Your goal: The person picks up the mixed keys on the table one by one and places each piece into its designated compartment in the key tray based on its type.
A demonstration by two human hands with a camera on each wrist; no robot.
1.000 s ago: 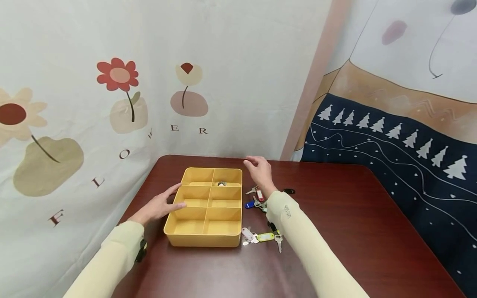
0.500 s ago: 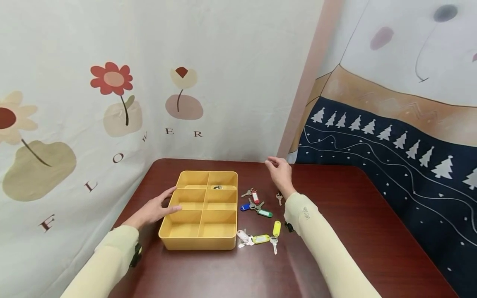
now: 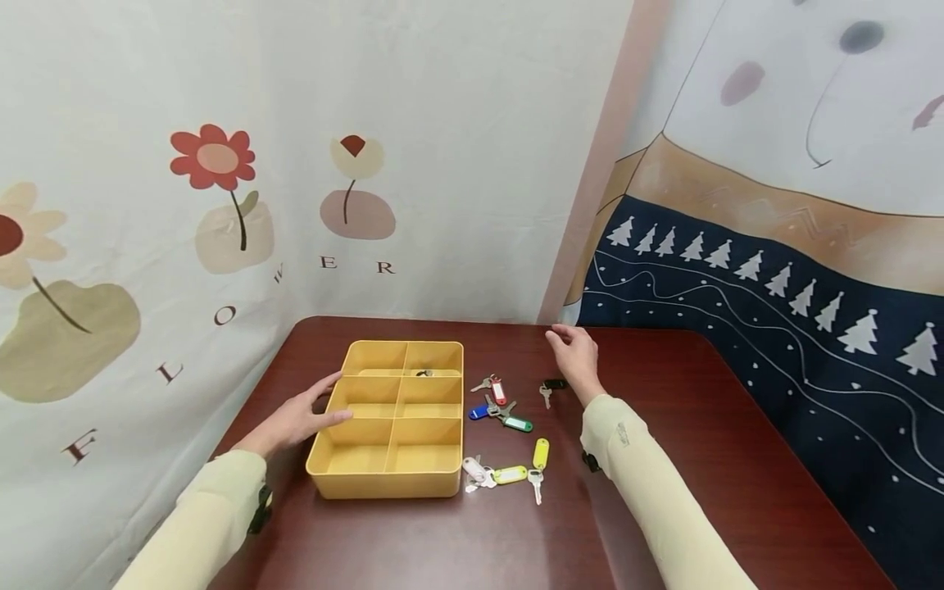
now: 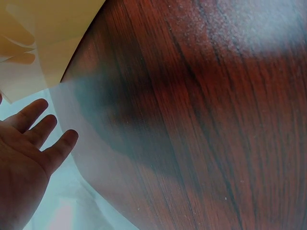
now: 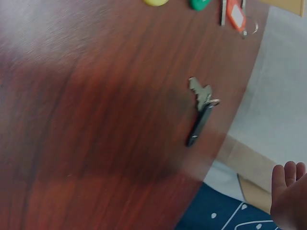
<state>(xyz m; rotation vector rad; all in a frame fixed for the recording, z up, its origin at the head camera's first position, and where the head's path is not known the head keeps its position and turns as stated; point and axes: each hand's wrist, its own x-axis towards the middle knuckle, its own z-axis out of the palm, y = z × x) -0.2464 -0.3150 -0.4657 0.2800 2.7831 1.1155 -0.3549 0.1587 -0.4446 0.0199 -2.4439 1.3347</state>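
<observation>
A yellow six-compartment organizer box [image 3: 387, 485] stands on the table, a small dark-and-silver item [image 3: 424, 373] lying in its back right compartment. My left hand [image 3: 298, 419] rests at the box's left side, thumb over the rim; its fingers look extended in the left wrist view. My right hand [image 3: 578, 360] hovers at the back of the table, fingers loosely bent and holding nothing. Nearest to it lies a key with a black tag [image 5: 200, 120]. Keys with red [image 3: 498, 392], blue [image 3: 480, 412] and green [image 3: 518, 424] tags lie right of the box.
Closer to the front are keys with a white tag [image 3: 474, 469] and two yellow tags, one lying flat [image 3: 510, 474] and one pointing away [image 3: 542, 453]. The brown table [image 3: 686, 492] meets fabric hangings [image 3: 472, 205] behind and at the sides.
My right hand has moved right, away from the box, to above the black-tagged key. The left hand stays at the box. The whole view has shifted slightly.
</observation>
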